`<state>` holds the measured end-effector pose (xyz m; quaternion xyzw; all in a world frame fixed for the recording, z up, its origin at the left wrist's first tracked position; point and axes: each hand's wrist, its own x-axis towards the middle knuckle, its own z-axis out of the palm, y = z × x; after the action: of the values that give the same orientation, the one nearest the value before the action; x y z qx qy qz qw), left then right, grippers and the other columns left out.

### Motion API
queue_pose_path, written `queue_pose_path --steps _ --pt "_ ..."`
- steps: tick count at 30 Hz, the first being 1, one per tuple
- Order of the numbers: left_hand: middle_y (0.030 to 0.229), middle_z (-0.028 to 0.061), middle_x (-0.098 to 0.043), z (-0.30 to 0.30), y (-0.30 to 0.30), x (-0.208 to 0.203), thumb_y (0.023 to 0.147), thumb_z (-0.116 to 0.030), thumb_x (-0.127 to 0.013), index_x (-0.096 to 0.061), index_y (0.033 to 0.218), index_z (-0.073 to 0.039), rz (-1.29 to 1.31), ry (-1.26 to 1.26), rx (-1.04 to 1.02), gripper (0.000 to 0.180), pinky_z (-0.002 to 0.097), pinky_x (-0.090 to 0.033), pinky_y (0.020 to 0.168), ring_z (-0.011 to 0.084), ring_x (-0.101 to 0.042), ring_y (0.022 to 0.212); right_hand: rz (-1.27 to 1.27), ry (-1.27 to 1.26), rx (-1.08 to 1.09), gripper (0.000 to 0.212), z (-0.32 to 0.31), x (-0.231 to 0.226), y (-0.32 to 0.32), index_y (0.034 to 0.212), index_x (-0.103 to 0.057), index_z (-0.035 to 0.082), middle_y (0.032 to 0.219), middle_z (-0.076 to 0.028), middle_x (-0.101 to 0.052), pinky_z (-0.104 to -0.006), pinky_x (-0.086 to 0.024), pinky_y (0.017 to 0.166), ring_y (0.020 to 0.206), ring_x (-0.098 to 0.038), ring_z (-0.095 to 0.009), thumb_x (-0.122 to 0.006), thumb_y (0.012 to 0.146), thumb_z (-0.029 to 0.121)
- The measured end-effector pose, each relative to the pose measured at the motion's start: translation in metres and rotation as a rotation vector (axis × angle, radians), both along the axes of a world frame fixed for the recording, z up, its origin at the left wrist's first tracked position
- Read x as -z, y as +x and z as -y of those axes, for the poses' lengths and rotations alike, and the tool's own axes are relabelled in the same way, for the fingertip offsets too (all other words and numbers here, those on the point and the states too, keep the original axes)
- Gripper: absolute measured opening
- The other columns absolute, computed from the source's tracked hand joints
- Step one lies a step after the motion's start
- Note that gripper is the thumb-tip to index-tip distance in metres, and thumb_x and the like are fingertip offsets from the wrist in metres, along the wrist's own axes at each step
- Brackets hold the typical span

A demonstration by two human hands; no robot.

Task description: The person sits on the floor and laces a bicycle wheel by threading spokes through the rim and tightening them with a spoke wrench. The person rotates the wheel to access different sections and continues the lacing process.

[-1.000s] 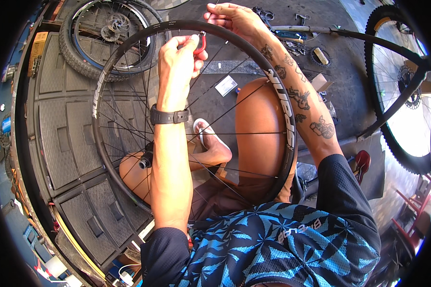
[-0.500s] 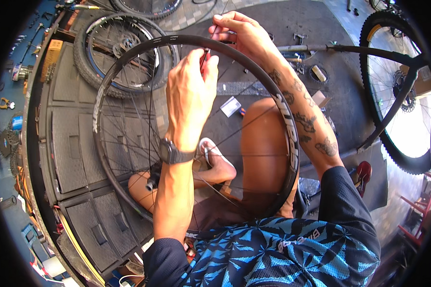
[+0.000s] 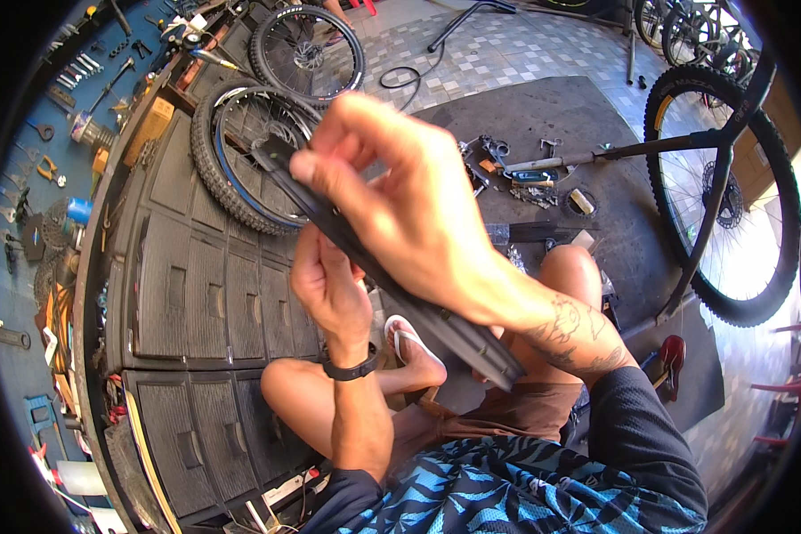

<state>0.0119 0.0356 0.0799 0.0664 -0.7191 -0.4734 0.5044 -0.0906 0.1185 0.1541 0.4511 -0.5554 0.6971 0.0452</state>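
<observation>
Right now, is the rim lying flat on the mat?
No, the rim is raised off the mat, slanting past the left hand and the right hand.

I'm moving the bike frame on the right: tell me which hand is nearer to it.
Right. The right hand is left of the bike frame; the left hand, across the black rim, is farther left.
</observation>
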Motion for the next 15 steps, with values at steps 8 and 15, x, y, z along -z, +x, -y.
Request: queue_pose_path --steps 8,15 --pt "0.109 0.0042 -0.072 -0.001 0.011 0.054 0.11 -0.027 -0.061 -0.067 0.124 -0.001 -0.166 0.391 0.203 0.031 0.0258 -0.055 0.083 0.0095 -0.067 0.095 -0.219 0.172 -0.256 0.012 -0.002 0.014 0.003 0.096 -0.067 0.001 0.081 -0.005 -0.069 -0.0298 -0.059 0.066 0.074 -0.069 -0.011 -0.076 0.096 0.009" --pt "0.086 -0.0037 -0.062 0.019 0.001 0.052 0.114 -0.025 -0.05 -0.068 0.116 -0.001 -0.163 0.417 0.202 0.03 0.0188 -0.043 0.062 0.0034 -0.054 0.072 -0.224 0.181 -0.2 0.009 0.014 0.014 0.002 0.098 -0.069 0.0 0.083 -0.003 -0.07 -0.0269 -0.058 0.068 0.077 -0.066 -0.006 -0.075 0.097 0.006"
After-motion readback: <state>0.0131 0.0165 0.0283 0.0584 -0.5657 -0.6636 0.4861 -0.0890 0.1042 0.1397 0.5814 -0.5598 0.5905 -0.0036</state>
